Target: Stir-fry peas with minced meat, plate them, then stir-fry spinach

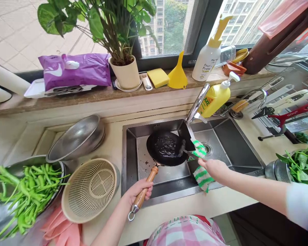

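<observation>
My left hand (pixel 138 190) grips the wooden handle (pixel 146 186) of a black frying pan (pixel 166 148), which is held inside the steel sink (pixel 231 136). My right hand (pixel 215 169) holds a green-and-white striped cloth (pixel 201 170) together with a dark utensil whose tip rests on the pan's right rim. The pan's inside looks wet and soapy. The tap spout (pixel 198 101) ends just above the pan.
Left of the sink stand a beige plastic colander (pixel 89 189), steel bowls (pixel 76 137) and a bowl of green beans (pixel 28 194). Yellow dish soap (pixel 215 97) sits behind the tap. Leafy greens (pixel 301 165) and a knife rack (pixel 284 116) are at right. A potted plant (pixel 125 71) is on the sill.
</observation>
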Tool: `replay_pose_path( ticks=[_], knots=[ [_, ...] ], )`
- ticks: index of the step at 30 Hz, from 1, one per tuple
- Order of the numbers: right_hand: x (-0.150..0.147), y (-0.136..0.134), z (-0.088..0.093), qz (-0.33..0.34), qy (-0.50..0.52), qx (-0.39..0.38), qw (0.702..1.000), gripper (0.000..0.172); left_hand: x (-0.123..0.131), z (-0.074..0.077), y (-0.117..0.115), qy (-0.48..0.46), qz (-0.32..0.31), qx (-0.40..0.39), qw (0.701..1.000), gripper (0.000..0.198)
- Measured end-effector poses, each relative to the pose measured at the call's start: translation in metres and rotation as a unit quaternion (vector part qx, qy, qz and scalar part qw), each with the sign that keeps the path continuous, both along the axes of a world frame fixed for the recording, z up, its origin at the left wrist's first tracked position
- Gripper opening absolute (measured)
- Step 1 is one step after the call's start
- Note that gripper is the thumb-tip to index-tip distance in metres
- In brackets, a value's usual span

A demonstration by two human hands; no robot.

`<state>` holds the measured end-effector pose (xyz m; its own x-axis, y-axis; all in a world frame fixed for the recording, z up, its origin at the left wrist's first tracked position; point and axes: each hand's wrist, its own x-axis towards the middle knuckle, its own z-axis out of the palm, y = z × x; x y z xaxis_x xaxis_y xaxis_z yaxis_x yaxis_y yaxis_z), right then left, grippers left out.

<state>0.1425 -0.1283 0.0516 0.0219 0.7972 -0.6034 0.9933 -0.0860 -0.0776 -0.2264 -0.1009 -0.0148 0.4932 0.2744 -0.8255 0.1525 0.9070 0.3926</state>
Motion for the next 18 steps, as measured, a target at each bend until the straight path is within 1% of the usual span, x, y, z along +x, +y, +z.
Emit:
replay_pose_path(
  ticks=[3,5,6,7,9,11,13,15,18],
  knots=[
    [-0.033,0.045,-0.025,-0.037,0.029,-0.016,0.999,0.052,0.007,0.001,-0.001,-0.054,0.073,-0.063,0.994,0.034],
    [-0.052,0.067,-0.033,-0.058,0.072,-0.024,0.995,0.055,0.012,-0.002,-0.005,-0.081,0.117,-0.098,0.985,0.031],
    [-0.057,0.073,-0.034,-0.070,0.098,-0.028,0.992,0.055,0.013,-0.004,-0.009,-0.093,0.136,-0.113,0.980,0.029],
    [-0.058,0.076,-0.032,-0.085,0.125,-0.030,0.988,0.054,0.015,-0.006,-0.012,-0.104,0.153,-0.127,0.974,0.028],
    [-0.052,0.073,-0.023,-0.130,0.174,-0.032,0.976,0.046,0.018,-0.010,-0.019,-0.123,0.185,-0.151,0.963,0.027],
    [-0.040,0.062,-0.011,-0.197,0.208,-0.046,0.957,0.036,0.022,-0.012,-0.026,-0.139,0.214,-0.166,0.952,0.029],
    [-0.031,0.052,-0.004,-0.270,0.232,-0.075,0.931,0.028,0.028,-0.012,-0.031,-0.149,0.238,-0.174,0.944,0.031],
    [-0.031,0.049,-0.005,-0.323,0.260,-0.105,0.904,0.022,0.037,-0.011,-0.036,-0.153,0.246,-0.175,0.941,0.029],
    [-0.053,0.062,-0.017,-0.352,0.313,-0.136,0.872,0.016,0.049,-0.009,-0.038,-0.137,0.222,-0.168,0.950,0.026]
  ],
)
